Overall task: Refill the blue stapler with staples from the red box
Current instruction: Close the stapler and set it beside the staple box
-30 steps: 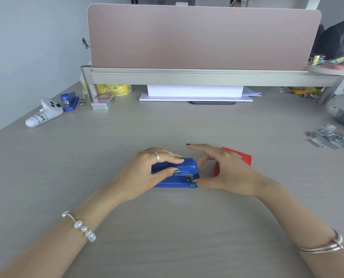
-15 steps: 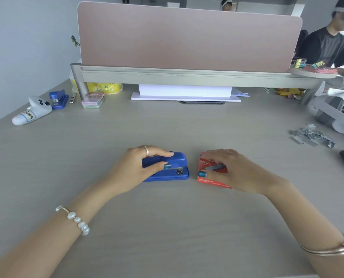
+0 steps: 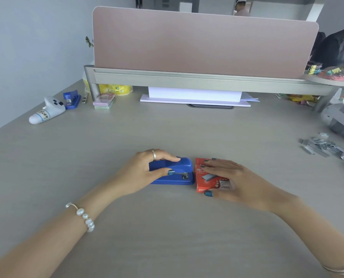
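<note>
The blue stapler (image 3: 178,175) lies closed on the grey desk, near the middle. My left hand (image 3: 141,173) grips it from the left, thumb on its near side and fingers over its top. Right beside it, touching or nearly touching its right end, lies the red box (image 3: 205,175) of staples, flat and closed. My right hand (image 3: 233,181) rests on the box, fingers spread across its top and thumb at its near edge.
A pile of loose staple strips (image 3: 323,147) lies at the right. A second blue stapler (image 3: 72,99), a white ghost-shaped figure (image 3: 47,113) and a stack of small boxes (image 3: 104,101) sit back left. A pink divider (image 3: 203,41) closes the desk's far side; a person (image 3: 341,49) sits beyond.
My right hand left the stapler's end and settled on the red box, which now lies flat next to the stapler. The left hand kept its grip.
</note>
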The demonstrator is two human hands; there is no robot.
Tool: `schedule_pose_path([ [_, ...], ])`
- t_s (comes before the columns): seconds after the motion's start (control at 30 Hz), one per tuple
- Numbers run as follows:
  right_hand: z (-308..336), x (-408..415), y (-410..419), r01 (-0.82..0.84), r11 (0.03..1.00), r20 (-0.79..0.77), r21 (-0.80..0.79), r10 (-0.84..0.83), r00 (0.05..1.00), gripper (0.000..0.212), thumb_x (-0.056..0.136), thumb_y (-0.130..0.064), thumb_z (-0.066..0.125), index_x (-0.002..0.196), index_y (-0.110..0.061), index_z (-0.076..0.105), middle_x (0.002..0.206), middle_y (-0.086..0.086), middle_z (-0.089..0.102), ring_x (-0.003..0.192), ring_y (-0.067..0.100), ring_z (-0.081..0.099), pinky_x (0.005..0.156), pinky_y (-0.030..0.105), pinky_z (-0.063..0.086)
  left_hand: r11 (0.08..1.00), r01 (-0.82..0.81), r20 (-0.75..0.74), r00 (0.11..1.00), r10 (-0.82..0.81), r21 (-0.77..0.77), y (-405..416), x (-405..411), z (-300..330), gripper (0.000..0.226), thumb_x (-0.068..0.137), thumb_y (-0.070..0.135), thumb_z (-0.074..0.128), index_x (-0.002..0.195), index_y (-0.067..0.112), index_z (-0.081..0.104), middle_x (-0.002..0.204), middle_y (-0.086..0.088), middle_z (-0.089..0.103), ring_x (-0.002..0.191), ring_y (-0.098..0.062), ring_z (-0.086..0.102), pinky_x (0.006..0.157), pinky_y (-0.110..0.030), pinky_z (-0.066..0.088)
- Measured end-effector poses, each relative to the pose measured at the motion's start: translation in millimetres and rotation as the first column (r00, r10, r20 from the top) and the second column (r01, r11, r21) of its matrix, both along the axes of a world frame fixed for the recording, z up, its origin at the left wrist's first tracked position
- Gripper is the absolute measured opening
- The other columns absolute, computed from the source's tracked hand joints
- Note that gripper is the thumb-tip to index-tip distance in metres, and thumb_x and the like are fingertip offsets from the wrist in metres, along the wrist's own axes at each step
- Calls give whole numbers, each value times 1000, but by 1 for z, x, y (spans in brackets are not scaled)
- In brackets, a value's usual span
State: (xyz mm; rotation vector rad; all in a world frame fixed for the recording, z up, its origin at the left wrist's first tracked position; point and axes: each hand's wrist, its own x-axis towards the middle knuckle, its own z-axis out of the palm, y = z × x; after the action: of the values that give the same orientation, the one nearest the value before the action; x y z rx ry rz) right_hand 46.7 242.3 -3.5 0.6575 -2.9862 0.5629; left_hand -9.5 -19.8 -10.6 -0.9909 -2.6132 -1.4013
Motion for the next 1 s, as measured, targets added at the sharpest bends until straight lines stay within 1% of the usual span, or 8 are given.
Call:
schedule_pose_path([
  [0.1,-2,-17,1,6,1000,-32,-25,-7,999,61,75,-49,64,130,-33,44,135,-23,35,130,-3,24,96,-6,6,1000,-9,1,1000,9,-4,2,-14,-2,36,83,15,66,101,46,64,113,29,62,111,5,54,99,-21,39],
  [0.33,-5,-83,15,11,999,-11,-40,-12,1000,55,78,-42,64,129,-30,47,135,-23,30,130,-7,15,94,-8,2,1000,-4,-15,1000,4,13,20,-76,-3,29,85,16,63,108,34,65,113,30,61,112,9,53,98,-13,36],
  [0.4,-5,-105,19,6,999,-15,-34,-6,1000,55,79,-40,63,130,-28,46,139,-19,31,132,-5,14,99,-4,3,1000,4,-21,1000,-4,2,25,-102,-3,29,86,15,63,108,34,65,112,30,60,112,10,52,98,-13,36],
  [0.5,-5,-140,24,28,999,-1,-28,-28,1000,56,82,-36,62,133,-24,43,146,-10,33,135,1,13,110,16,10,1000,-12,-37,999,13,12,34,-137,-5,28,86,14,62,107,32,65,110,31,60,111,9,53,97,-13,36],
  [0.6,-6,-172,28,46,998,12,45,-47,999,59,87,-32,55,139,-19,30,151,-1,26,141,14,9,116,35,13,999,-40,-68,997,41,21,43,-165,-7,29,87,13,59,109,31,64,110,30,60,111,6,55,98,-16,38],
  [0.67,-7,-191,29,72,988,35,138,-78,996,61,90,-34,48,142,-20,20,153,-2,19,142,19,3,115,42,13,998,-61,-76,995,63,28,48,-184,-10,29,87,13,57,110,31,63,113,25,62,112,2,55,99,-20,39],
  [0.77,-6,-214,29,91,976,60,198,-105,993,59,93,-34,43,143,-22,15,155,-3,13,142,18,0,114,42,11,996,-83,-79,993,86,40,54,-207,-12,29,88,13,57,111,29,62,114,21,62,113,0,55,101,-22,39],
  [1.0,-5,-242,37,91,977,80,195,-108,991,58,94,-33,42,143,-20,15,155,-1,13,142,20,3,116,38,9,993,-109,-53,992,111,41,57,-238,-10,28,88,13,56,110,30,62,115,18,63,112,-3,55,100,-23,39],
])
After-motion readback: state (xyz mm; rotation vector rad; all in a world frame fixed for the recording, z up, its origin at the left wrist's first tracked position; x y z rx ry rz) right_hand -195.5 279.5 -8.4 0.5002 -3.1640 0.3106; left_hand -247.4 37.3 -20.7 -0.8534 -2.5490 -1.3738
